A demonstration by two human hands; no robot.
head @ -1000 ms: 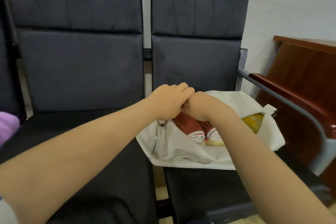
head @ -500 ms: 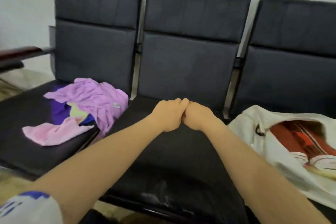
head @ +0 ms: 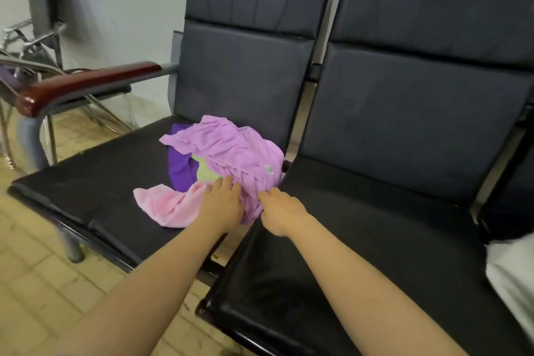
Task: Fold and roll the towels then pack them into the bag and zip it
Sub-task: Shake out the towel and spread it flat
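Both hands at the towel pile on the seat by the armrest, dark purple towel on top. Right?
No. The lilac towel is on top; the dark purple towel lies under it, as the head view shows. The rest holds: left hand and right hand are at the pile, on the seat by the armrest.

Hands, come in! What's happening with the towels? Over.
Left hand flat on towel pile; right hand at its edge, grip unclear. Towels crumpled, unfolded, on seat. Nothing blocking.

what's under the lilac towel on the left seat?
A dark purple towel and a yellow-green towel poke out beneath the lilac towel; a pink towel lies in front. Anything else under it is covered.
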